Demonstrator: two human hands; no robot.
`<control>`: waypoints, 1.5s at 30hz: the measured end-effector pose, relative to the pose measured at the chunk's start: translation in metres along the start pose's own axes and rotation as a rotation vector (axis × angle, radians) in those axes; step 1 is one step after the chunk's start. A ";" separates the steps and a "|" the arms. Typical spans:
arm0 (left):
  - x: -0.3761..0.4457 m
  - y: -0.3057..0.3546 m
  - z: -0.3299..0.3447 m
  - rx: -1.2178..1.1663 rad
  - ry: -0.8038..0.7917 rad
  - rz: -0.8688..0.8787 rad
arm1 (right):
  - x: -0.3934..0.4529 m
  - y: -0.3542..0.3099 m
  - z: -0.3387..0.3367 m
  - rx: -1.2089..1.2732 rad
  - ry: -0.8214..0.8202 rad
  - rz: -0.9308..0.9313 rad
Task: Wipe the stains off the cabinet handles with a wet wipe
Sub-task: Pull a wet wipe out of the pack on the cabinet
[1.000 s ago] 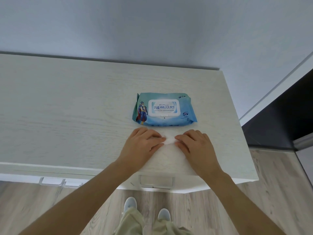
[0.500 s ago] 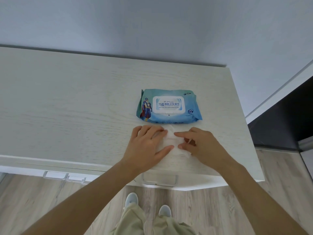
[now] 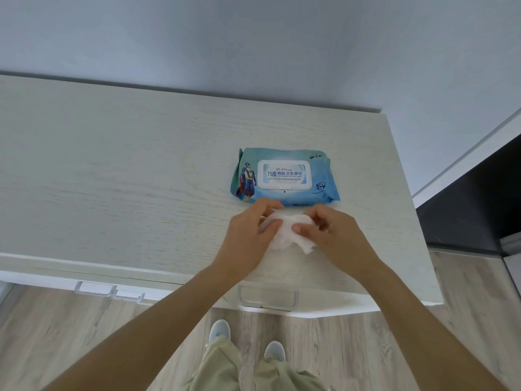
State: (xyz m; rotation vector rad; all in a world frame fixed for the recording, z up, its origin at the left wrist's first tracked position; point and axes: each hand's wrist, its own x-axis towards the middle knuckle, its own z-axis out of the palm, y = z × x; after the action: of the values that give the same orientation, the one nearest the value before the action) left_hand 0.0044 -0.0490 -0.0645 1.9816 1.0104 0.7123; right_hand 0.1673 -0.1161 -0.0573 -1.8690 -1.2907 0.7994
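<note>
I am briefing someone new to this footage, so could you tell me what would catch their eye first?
Both hands, left hand and right hand, bunch a white wet wipe just above the cabinet top, right of centre. Directly behind lies a blue wipes pack, lid closed. Clear cabinet handles line the front edge below.

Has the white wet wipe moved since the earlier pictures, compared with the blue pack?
Yes. The white wet wipe, earlier flat on the cabinet top, is now bunched between both hands, nearer the blue pack.

Wipes pack (image 3: 284, 176) on cabinet top (image 3: 127, 176) toward right edge, wet wipe (image 3: 290, 234) just before pack near front edge, handles (image 3: 267, 299) below front edge.
</note>
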 end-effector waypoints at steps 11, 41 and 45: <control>0.000 -0.018 -0.001 0.613 0.041 0.469 | -0.008 0.002 0.012 -0.351 0.188 -0.188; 0.008 -0.015 -0.007 0.099 -0.035 0.107 | -0.006 -0.010 0.005 0.132 0.051 0.036; 0.005 -0.014 0.004 0.331 -0.007 0.047 | 0.002 -0.004 0.004 -0.288 0.098 0.024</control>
State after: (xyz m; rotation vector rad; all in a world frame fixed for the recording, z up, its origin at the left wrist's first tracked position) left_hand 0.0044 -0.0410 -0.0772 2.2952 1.1392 0.5912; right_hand 0.1619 -0.1125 -0.0562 -2.1240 -1.3818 0.5475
